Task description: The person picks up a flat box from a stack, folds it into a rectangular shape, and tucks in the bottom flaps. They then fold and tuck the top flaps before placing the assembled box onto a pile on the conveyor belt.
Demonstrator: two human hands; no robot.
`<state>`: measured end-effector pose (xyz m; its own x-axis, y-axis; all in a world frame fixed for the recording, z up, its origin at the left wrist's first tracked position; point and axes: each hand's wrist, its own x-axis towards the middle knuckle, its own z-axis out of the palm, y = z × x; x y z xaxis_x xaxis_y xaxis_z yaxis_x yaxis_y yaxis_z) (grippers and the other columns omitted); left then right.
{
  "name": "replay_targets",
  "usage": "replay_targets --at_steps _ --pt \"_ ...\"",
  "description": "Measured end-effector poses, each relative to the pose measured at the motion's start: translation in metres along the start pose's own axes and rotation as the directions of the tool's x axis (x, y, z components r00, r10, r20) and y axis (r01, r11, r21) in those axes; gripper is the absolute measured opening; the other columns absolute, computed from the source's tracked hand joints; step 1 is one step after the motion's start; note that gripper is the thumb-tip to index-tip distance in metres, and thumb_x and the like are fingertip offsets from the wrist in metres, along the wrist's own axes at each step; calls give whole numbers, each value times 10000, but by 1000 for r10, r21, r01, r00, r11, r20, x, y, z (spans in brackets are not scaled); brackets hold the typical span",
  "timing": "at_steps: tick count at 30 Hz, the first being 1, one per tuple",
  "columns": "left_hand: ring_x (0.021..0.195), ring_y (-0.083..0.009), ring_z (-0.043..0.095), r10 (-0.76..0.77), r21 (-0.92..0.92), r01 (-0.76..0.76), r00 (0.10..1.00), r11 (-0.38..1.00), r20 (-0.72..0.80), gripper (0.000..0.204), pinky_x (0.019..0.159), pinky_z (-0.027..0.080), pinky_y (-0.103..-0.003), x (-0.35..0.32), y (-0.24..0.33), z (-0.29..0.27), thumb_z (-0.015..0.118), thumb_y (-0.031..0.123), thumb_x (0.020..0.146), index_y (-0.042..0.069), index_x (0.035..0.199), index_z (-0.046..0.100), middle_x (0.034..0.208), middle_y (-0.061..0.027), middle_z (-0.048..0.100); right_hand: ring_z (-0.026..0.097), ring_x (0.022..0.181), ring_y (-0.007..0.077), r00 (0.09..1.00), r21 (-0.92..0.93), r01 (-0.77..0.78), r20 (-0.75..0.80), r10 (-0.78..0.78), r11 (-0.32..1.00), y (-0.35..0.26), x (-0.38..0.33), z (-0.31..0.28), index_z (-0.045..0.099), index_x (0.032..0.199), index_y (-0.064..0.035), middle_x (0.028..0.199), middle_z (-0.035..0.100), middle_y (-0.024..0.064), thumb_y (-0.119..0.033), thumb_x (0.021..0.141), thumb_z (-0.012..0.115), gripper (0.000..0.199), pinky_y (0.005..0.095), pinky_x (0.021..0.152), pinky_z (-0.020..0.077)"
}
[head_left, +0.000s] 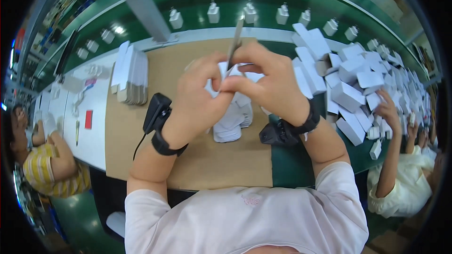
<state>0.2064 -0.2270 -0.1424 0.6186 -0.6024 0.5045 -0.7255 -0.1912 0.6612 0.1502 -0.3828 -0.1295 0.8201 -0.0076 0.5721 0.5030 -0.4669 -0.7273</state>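
My left hand [201, 91] and my right hand [270, 77] meet above the middle of the brown board, fingers closed on a thin piece of card [237, 37]. It stands nearly edge-on, its grey-brown side running up from my fingers. White card shows between the fingertips; whether it belongs to the same piece I cannot tell. Below the hands lies a pile of white folded paper pieces [228, 130], partly covered by my fingers. Black straps with small devices sit on both wrists. Left of my hands, a stack of flat white cartons [134, 73] rests on the board.
A big heap of white boxes [348, 96] covers the right side, where another person's hand [388, 110] reaches in. White chargers [249, 13] line the green ledge behind. At left, a white table holds a red card [88, 119]; a person in yellow stripes [52, 167] sits beside it.
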Motion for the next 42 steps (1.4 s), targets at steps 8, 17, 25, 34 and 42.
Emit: replay_targets --at_steps 8,17,25,34,42 --pt "910 -151 527 -158 -471 252 960 845 230 678 769 451 -291 -2 7 14 665 151 775 57 1239 180 1040 -129 492 387 544 30 996 3 -69 -55 69 998 0 2 -15 461 627 -38 578 432 -29 -92 697 733 286 201 466 327" --pt "815 -173 586 -113 -793 222 975 567 193 489 677 489 -285 2 1 7 500 228 895 102 1261 201 1023 -101 503 551 918 120 974 627 -154 -32 223 763 8 0 6 539 1062 -1 1039 583 109 -110 833 608 263 246 792 443" --pt "775 -150 581 -146 -820 340 940 460 308 532 641 483 -271 3 1 4 482 247 907 101 1254 106 972 -114 543 489 696 56 951 622 -303 147 272 722 17 0 3 578 970 4 813 556 5 -217 911 499 241 193 613 395" --pt "781 -169 597 0 -637 214 948 741 318 794 722 474 -290 7 -17 -10 522 288 880 110 1339 -101 898 -127 588 580 967 201 999 231 -22 43 13 973 12 3 -5 590 1077 33 1085 596 163 -132 883 506 269 289 825 457" --pt "910 -192 541 20 -560 190 938 807 347 761 793 429 -297 5 -13 -16 568 266 856 73 1328 2 1006 -180 536 552 1002 190 925 571 -379 252 284 729 7 11 -18 542 1142 47 1127 573 151 -46 774 529 380 314 894 414"
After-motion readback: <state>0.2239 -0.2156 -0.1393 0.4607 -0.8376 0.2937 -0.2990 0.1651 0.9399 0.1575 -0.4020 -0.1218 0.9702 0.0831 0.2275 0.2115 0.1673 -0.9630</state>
